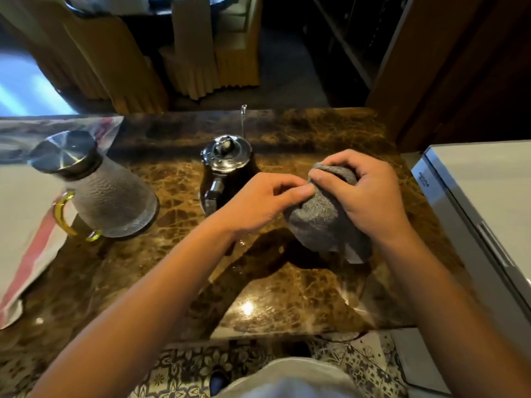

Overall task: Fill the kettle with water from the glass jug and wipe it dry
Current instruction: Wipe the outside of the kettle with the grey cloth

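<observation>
Hiding the kettle base, both hands grip cloth.

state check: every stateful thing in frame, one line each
kettle: upright on the counter, lid on, untouched
glass jug: upright on the counter, metal lid on, untouched
grey cloth: bunched, held above the counter, not touching the kettle
left hand: pinches the cloth's edge
right hand: grips the cloth's top

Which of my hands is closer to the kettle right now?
Left. Your left hand is just in front of the kettle, pinching the grey cloth. Your right hand grips the cloth farther to the kettle's right.
</observation>
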Available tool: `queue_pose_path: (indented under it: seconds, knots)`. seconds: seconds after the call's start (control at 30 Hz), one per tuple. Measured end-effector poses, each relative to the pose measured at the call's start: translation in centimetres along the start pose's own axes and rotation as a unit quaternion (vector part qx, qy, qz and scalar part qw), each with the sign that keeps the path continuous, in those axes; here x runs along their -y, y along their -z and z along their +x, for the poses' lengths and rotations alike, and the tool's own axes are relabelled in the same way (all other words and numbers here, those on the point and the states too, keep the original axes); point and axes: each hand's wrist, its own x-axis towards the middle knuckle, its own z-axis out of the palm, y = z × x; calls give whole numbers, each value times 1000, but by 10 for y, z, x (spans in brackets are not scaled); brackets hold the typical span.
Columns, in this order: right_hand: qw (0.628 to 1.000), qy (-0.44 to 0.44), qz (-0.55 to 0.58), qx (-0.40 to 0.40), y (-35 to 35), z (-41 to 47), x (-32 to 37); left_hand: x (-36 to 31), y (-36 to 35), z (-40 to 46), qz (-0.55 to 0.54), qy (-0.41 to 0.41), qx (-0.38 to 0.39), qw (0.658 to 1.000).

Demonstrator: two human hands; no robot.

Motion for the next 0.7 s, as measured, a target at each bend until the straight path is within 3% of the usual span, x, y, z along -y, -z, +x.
queue_pose_path:
  seconds: [0.1, 0.23, 0.3, 0.37, 0.5, 0.7]
  knots:
    - [999, -31, 26, -9, -18, -17, 18, 1, 19, -27, 18, -51, -25, 998]
    - [957, -124, 233, 120, -45, -43, 29, 0, 44, -49, 6, -112, -47, 993]
    - [947, -169, 227, 151, -60, -57, 29, 1, 52, -55, 41, -131, -61, 989]
    - [954, -171, 204, 137, -70, -65, 30, 5, 60, -58, 107, -144, -72, 981]
    - [961, -146, 233, 36, -72, -65, 41, 13, 66, -62, 191, -157, -113, 962]
    - [939, -161, 303, -3, -63, -47, 38, 19, 62, -52, 265, -210, -175, 925]
